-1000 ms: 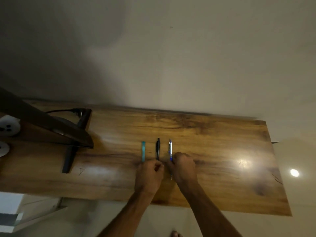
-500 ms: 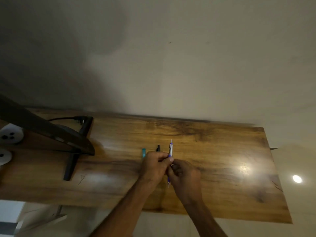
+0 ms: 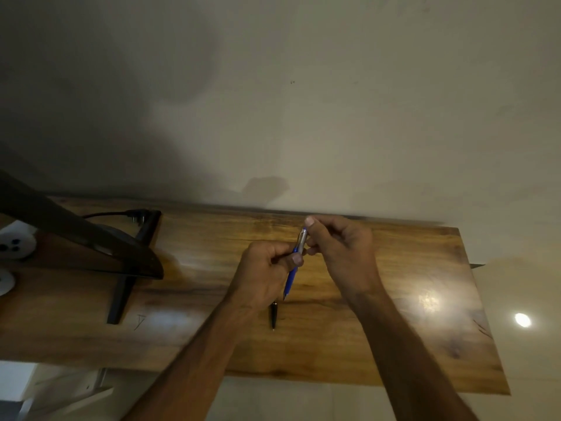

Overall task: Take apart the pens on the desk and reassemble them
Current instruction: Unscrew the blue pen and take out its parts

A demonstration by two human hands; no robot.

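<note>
A blue and silver pen (image 3: 292,276) is lifted above the wooden desk (image 3: 379,329), tilted, with its tip pointing down toward me. My left hand (image 3: 264,273) grips its blue lower barrel. My right hand (image 3: 341,250) pinches the silver upper part near the clicker end. A black pen (image 3: 273,316) lies on the desk below my left hand, with only its near end showing. The teal pen is hidden behind my left hand and arm.
A dark monitor (image 3: 76,238) on a black stand (image 3: 121,296) takes up the desk's left side, with a cable (image 3: 115,213) behind it. White round objects (image 3: 15,243) sit at the far left. The wall runs close behind the desk.
Both hands picked the blue and silver pen up off the desk and raised it. My right hand shifted to the silver top end, my left to the blue barrel.
</note>
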